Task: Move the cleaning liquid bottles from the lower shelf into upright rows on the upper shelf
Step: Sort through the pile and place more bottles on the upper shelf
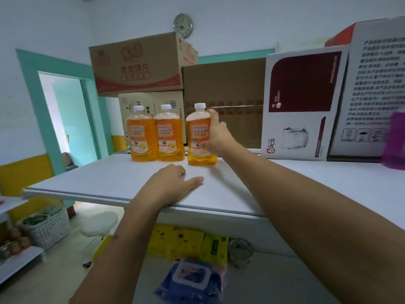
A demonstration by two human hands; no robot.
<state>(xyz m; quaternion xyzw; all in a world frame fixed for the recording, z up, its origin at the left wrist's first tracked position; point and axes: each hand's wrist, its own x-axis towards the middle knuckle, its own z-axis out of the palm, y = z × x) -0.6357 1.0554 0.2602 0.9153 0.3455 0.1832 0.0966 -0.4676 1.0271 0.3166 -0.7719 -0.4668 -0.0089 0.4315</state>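
Orange floor-cleaner fills three white-capped bottles standing upright in a row on the white upper shelf [122, 178]. My right hand [215, 137] wraps its thumb and fingers round the right bottle [199, 137], whose base sits on the shelf a small gap away from the middle bottle [169, 137]. The middle bottle and the left bottle [141, 137] stand touching, side by side. My left hand [173, 183] rests palm-down on the shelf in front of the row, fingers relaxed, holding nothing. Cardboard boxes [223, 102] are stacked behind the bottles, a white and maroon carton [303, 102] to their right. Below the shelf edge lie yellow packets [188, 242] and a blue pack of wipes [192, 279].
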